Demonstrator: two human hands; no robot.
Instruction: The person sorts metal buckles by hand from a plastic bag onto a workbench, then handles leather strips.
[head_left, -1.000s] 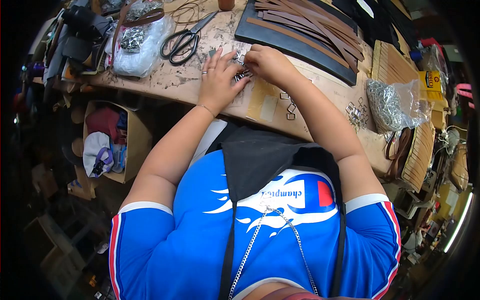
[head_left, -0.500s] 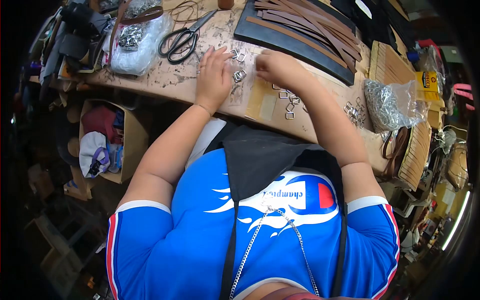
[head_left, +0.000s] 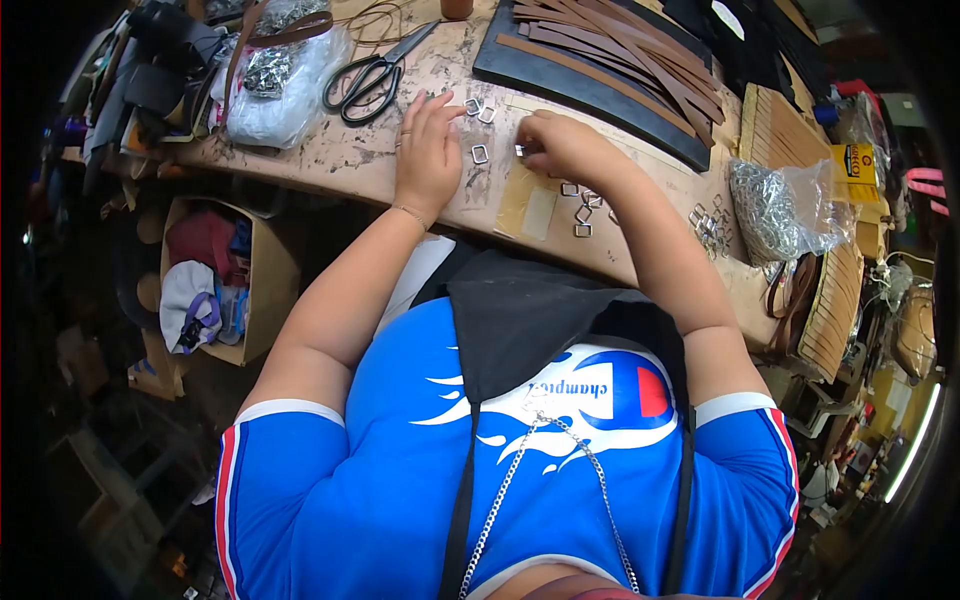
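My left hand (head_left: 428,150) lies on the worktable with its fingers stretched out. Beside its fingertips are two square metal rings (head_left: 485,114), and another square ring (head_left: 480,154) sits closer to the table's near edge. My right hand (head_left: 562,148) is curled, thumb and fingers pinching a small shiny metal ring (head_left: 521,151), only partly visible. Under and beside that hand, several more square rings (head_left: 583,214) are scattered near a tan patch of tape (head_left: 526,208) on the tabletop.
Black-handled scissors (head_left: 364,82) lie left of my hands. Brown leather strips (head_left: 610,50) rest on a black board (head_left: 520,62) at the back. A bag of metal hardware (head_left: 768,210) and loose rings (head_left: 711,228) are at right. A cardboard box (head_left: 262,280) stands below the table.
My right hand has drawn slightly nearer and now shows a ring in its pinch. Where overlapping rings lay between my hands, a single one shows. My left hand is nearly still.
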